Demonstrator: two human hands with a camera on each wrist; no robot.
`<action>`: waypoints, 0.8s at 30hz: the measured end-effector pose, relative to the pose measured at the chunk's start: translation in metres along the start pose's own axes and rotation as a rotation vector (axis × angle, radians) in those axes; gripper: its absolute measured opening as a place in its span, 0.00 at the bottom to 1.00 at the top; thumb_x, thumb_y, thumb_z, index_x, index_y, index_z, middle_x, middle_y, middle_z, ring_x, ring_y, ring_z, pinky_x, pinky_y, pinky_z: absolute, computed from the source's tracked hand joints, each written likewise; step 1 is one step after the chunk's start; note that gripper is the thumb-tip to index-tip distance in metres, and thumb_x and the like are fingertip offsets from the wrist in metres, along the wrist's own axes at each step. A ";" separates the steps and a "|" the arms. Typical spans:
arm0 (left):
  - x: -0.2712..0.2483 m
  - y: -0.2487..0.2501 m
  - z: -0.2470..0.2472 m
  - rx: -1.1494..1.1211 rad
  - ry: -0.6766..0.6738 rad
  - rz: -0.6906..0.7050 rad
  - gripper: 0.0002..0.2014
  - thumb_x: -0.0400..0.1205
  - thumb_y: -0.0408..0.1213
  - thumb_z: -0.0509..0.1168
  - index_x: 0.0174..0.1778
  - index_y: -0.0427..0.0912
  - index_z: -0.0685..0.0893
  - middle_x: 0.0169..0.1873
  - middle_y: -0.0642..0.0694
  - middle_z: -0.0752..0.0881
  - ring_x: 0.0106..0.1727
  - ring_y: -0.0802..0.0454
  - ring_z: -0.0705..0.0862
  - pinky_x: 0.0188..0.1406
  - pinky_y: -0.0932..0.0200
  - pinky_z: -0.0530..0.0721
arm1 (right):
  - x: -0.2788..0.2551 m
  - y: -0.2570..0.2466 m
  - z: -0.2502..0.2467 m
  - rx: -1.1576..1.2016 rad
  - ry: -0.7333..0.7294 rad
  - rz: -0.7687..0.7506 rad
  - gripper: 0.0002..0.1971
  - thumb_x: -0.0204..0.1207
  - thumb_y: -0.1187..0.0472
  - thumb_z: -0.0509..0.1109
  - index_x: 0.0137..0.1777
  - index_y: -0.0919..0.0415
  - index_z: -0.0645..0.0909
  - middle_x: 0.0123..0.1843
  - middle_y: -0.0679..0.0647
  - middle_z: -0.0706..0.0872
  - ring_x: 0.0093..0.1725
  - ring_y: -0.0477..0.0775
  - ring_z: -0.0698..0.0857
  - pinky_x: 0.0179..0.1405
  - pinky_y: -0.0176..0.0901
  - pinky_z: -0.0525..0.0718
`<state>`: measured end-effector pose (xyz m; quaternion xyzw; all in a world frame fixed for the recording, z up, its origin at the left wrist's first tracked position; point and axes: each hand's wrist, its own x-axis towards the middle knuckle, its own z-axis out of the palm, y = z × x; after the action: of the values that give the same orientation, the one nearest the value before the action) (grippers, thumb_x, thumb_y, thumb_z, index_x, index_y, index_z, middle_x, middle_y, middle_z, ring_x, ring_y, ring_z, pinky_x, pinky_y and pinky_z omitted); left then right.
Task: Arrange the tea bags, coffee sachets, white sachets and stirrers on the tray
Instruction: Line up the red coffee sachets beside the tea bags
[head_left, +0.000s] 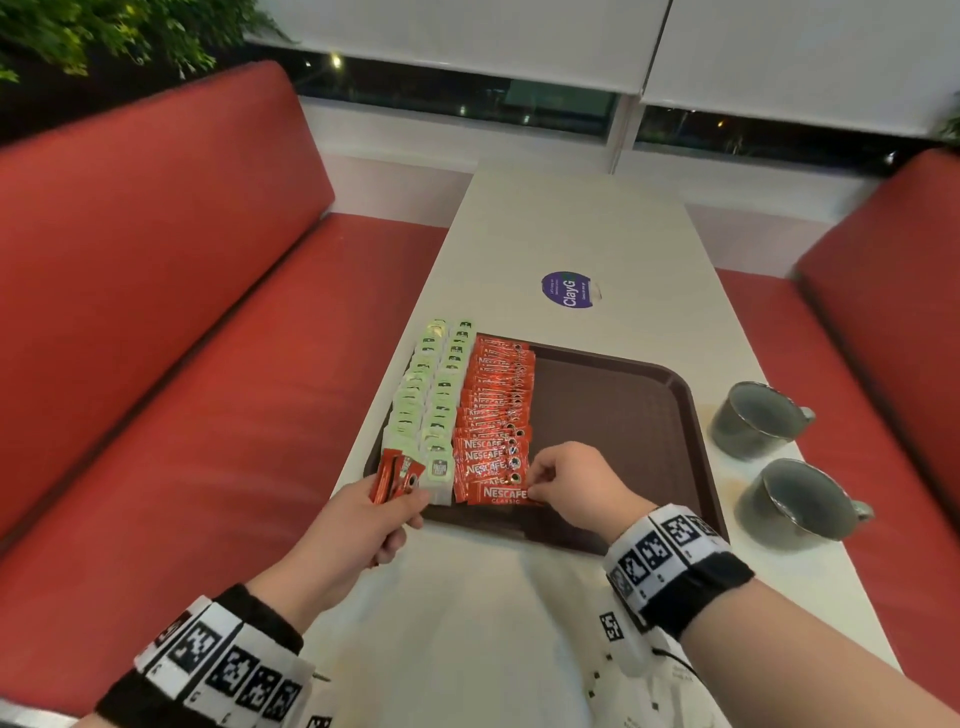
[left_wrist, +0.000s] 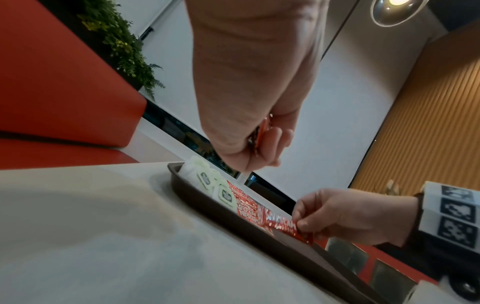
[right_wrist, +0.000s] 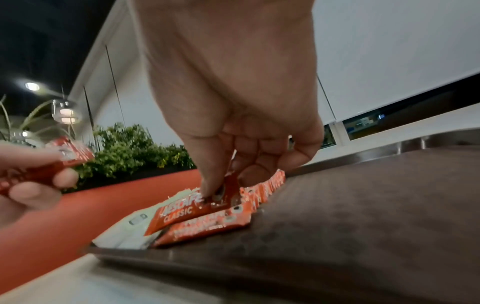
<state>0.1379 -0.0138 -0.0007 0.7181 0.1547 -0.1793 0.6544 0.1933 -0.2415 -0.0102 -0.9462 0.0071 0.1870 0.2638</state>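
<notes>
The coffee row is being laid. The right hand (head_left: 563, 480) pinches the end of a sachet (head_left: 501, 494) between thumb and fingertips, setting it at the tray's (head_left: 618, 410) near edge, last in the red row (head_left: 496, 410). The left hand (head_left: 363, 519), off the tray's near-left corner, is curled round a few spare sachets (head_left: 393, 477). Next, I judge: let go, take another from the left. On the tray's left side lie two rows of tea bags (head_left: 431, 395); its right half is bare. Two mugs (head_left: 756, 421) sit right of the tray.
</notes>
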 end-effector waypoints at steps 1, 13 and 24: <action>0.002 -0.001 -0.002 -0.008 0.001 -0.001 0.07 0.80 0.37 0.69 0.46 0.36 0.81 0.32 0.44 0.83 0.21 0.56 0.70 0.21 0.63 0.65 | 0.006 -0.001 0.003 -0.022 -0.031 0.025 0.12 0.72 0.60 0.75 0.30 0.47 0.79 0.41 0.46 0.85 0.49 0.53 0.84 0.58 0.51 0.83; 0.013 -0.005 -0.005 -0.032 -0.008 -0.084 0.09 0.82 0.41 0.67 0.47 0.38 0.81 0.20 0.53 0.80 0.19 0.57 0.70 0.18 0.67 0.67 | 0.032 -0.015 0.021 -0.095 -0.070 0.054 0.07 0.74 0.62 0.73 0.36 0.52 0.81 0.50 0.51 0.85 0.51 0.52 0.84 0.54 0.46 0.84; 0.015 0.001 -0.001 -0.291 -0.114 -0.212 0.12 0.85 0.32 0.58 0.58 0.32 0.81 0.34 0.40 0.84 0.27 0.51 0.78 0.24 0.60 0.73 | 0.024 -0.019 0.022 -0.183 -0.030 0.008 0.06 0.79 0.60 0.66 0.40 0.52 0.76 0.48 0.50 0.82 0.51 0.56 0.82 0.61 0.55 0.80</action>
<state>0.1518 -0.0129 -0.0063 0.5841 0.2167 -0.2635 0.7365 0.2103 -0.2124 -0.0270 -0.9635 -0.0102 0.2019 0.1754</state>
